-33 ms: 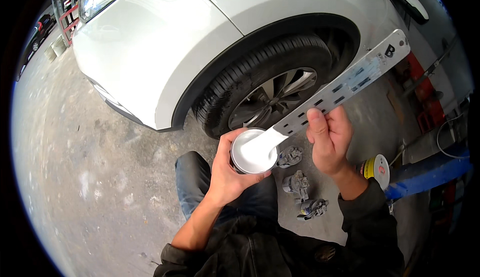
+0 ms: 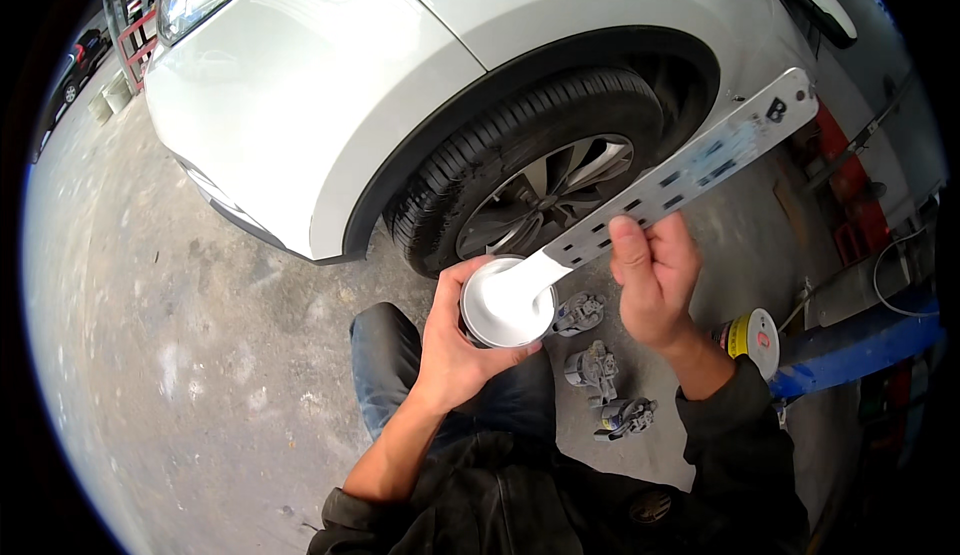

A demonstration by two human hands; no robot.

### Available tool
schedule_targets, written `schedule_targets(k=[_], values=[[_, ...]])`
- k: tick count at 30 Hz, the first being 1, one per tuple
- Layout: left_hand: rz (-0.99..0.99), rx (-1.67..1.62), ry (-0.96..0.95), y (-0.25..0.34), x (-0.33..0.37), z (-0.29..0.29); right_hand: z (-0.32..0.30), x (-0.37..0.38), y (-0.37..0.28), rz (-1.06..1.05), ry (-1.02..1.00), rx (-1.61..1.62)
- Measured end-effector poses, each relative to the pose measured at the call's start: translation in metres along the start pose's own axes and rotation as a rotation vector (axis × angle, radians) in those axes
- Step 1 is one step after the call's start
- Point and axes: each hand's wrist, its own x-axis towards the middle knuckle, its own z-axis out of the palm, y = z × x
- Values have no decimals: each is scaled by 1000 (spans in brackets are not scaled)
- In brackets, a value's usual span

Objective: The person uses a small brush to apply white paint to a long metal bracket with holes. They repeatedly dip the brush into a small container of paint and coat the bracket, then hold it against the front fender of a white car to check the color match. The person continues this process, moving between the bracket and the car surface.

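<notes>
My left hand [image 2: 452, 347] is wrapped round a small round cup [image 2: 484, 339] held upright above my knees. White paint [image 2: 495, 315] fills much of it. Between the thumb and bent fingers of my right hand [image 2: 655, 280] is a long flat mixing stick [image 2: 700, 167], pale grey with rows of dark rectangular marks. It slants down to the left, its lower end in the cup and coated white. The very tip is hidden in the paint.
Ahead stands a white car [image 2: 310, 85], its front wheel [image 2: 545, 200] close beyond the cup. Three grey spray guns [image 2: 594, 370] rest on the concrete floor [image 2: 230, 355] right of my legs. A yellow-labelled tin [image 2: 765, 345] sits by a blue metal beam [image 2: 850, 355] at right.
My right hand and the mixing stick have shifted slightly left, and the stick's upper end is a little lower. My left hand and the cup look unmoved.
</notes>
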Motion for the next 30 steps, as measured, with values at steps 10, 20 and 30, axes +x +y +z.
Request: schedule_targets(k=[10,20,30], values=[[-19,-3,19,-1,5,4,19,-12,10,-348,-147,-138],[11,-1,-38,2,1,-5,-6,6,-5,-61,-194,28],[-33,-36,-683,37,31,-30,-3,79,-38,-304,-945,395]])
